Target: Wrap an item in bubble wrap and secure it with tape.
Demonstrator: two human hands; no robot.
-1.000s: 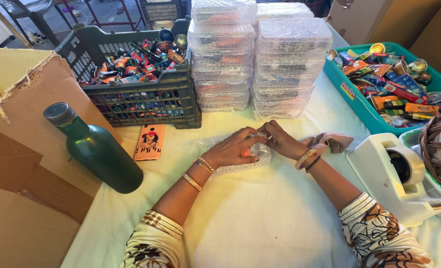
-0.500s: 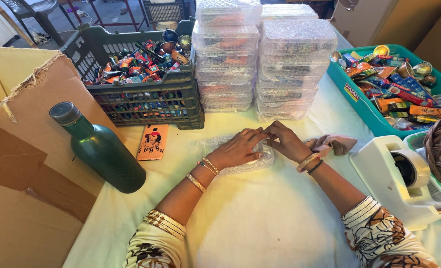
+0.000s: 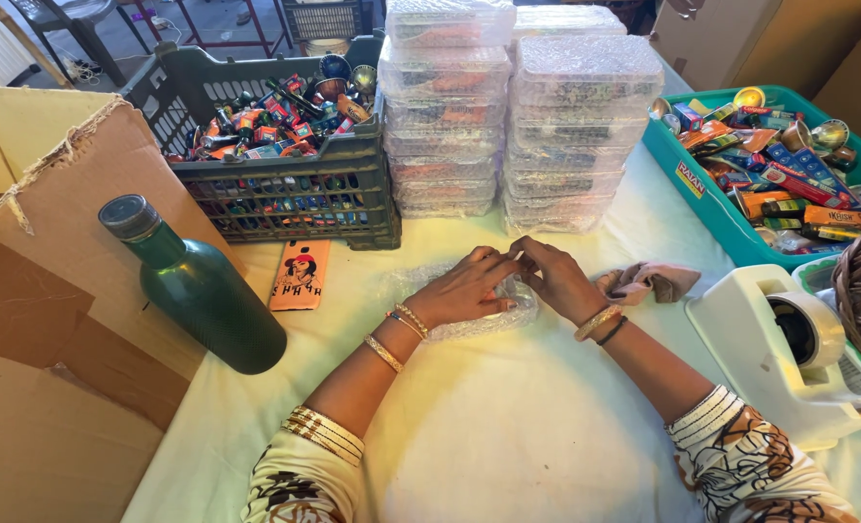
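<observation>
Midway across the table [image 3: 508, 426], left hand [image 3: 464, 291] presses flat on a bubble-wrapped packet [image 3: 469, 308] while right hand [image 3: 556, 276] pinches its wrap edge; wrapping looks underway, taping likely next.

A: Position of hands?
B: Left hand [image 3: 461, 289] lies flat on a bubble-wrapped packet [image 3: 469, 315]; right hand [image 3: 556, 278] pinches its far edge, fingertips meeting.
A: Surroundings?
B: Green bottle [image 3: 198, 291] to the left, tape dispenser [image 3: 779, 353] to the right, stacked wrapped packets [image 3: 508, 116] behind, on the white-covered table [image 3: 508, 426].
</observation>
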